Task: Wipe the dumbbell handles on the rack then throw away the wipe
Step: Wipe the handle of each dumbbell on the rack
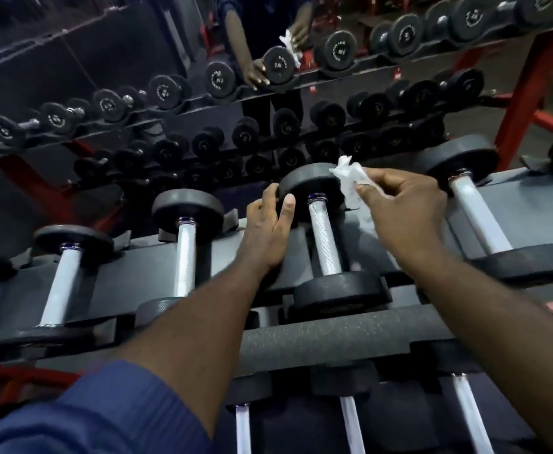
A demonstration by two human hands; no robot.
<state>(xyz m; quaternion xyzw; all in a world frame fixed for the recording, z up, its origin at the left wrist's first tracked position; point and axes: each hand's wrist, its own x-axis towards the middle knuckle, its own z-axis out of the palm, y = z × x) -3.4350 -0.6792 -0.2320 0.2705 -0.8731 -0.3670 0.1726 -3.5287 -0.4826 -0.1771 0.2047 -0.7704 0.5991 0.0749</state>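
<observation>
**Head view.** The left hand (pixel 270 231) grips the far head (pixel 313 185) of the middle dumbbell (pixel 324 240). Its thumb lies on the near face and its fingers curl over the rim, where the fingertips are hidden. The right hand (pixel 403 204) pinches a crumpled white wipe (pixel 350 183) between thumb and fingertips, at the right edge of that head and above the bare handle (pixel 327 253). Whether the wipe touches the head cannot be told. The dumbbell lies on the rack (pixel 127 286), between a left neighbour (pixel 186 253) and a right neighbour (pixel 480 217). The lower-tier handles (pixel 350 427) are cut off by the bottom edge. The mirror (pixel 72 60) behind reflects rack and hands dimly. A blue sleeve (pixel 105 417) covers the left upper arm.
</observation>
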